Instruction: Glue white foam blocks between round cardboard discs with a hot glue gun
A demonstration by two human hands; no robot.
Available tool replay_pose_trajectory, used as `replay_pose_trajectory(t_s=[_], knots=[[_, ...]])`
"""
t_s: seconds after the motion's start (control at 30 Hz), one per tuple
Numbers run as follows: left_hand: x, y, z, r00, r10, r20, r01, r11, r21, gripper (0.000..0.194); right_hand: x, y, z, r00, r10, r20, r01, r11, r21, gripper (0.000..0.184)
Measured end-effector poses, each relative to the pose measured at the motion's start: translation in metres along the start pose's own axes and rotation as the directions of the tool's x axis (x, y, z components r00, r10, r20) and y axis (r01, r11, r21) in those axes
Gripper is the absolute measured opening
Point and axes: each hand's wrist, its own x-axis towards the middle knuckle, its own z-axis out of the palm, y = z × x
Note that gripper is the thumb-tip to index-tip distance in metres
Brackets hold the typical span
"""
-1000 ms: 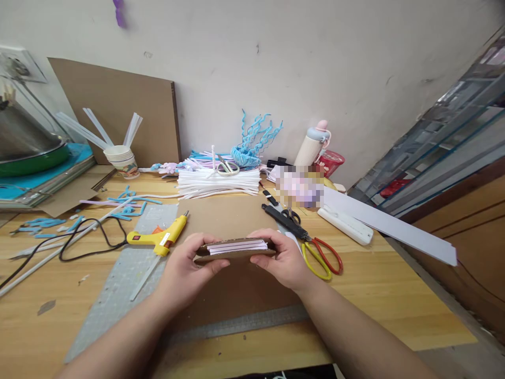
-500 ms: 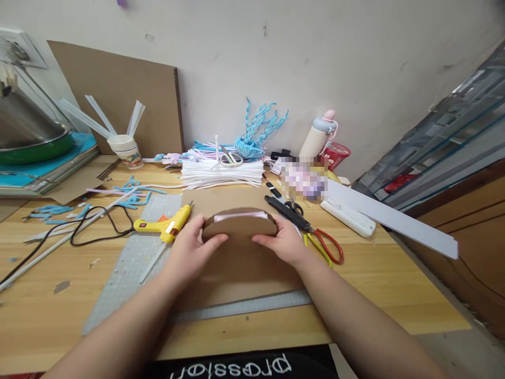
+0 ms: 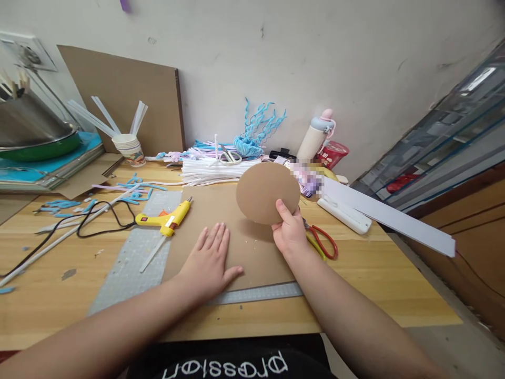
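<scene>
My right hand (image 3: 290, 233) pinches the lower edge of a round brown cardboard disc (image 3: 267, 191) and holds it upright above the table, its flat face toward me. My left hand (image 3: 210, 258) lies flat with spread fingers on a brown cardboard sheet (image 3: 252, 251) that covers part of a grey cutting mat (image 3: 130, 268). A yellow glue gun (image 3: 165, 220) rests just left of the sheet, its black cord (image 3: 94, 226) trailing left.
Red-and-yellow-handled scissors (image 3: 321, 242) lie right of my right hand. White strips (image 3: 209, 173), blue curled strips (image 3: 252, 131), a bottle (image 3: 315, 138) and a paper cup (image 3: 128, 147) stand at the back. A long white board (image 3: 386, 216) lies at the right. A metal ruler (image 3: 256, 292) sits near me.
Both hands held the disc edge-on and flat; now the left hand has let go and rests on the cardboard sheet, while the right hand has tipped the disc upright and lifted it.
</scene>
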Motion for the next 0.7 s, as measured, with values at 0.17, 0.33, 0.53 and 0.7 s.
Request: replay_pose_trajectory(t_s=[0.17, 0.33, 0.53, 0.7], knots=[[0.039, 0.032, 0.0, 0.987, 0.146, 0.064, -0.144, 0.989, -0.037, 0.104, 0.005, 0.002, 0.0, 0.998, -0.055, 0.013, 0.055, 0.997, 0.046, 0.059], [0.049, 0.056, 0.003, 0.934, 0.346, 0.089, -0.34, 0.937, -0.08, 0.105, 0.022, -0.006, -0.009, 0.995, -0.092, 0.032, 0.089, 0.993, 0.079, 0.058], [0.039, 0.045, -0.018, 0.933, 0.36, -0.019, -0.36, 0.928, -0.096, 0.08, 0.036, -0.006, -0.019, 0.988, -0.155, 0.007, 0.155, 0.987, 0.038, 0.059], [0.015, -0.038, -0.05, 0.927, -0.267, -0.264, 0.265, 0.963, -0.044, 0.06, 0.028, -0.004, -0.015, 0.982, -0.189, 0.002, 0.189, 0.981, -0.038, 0.051]])
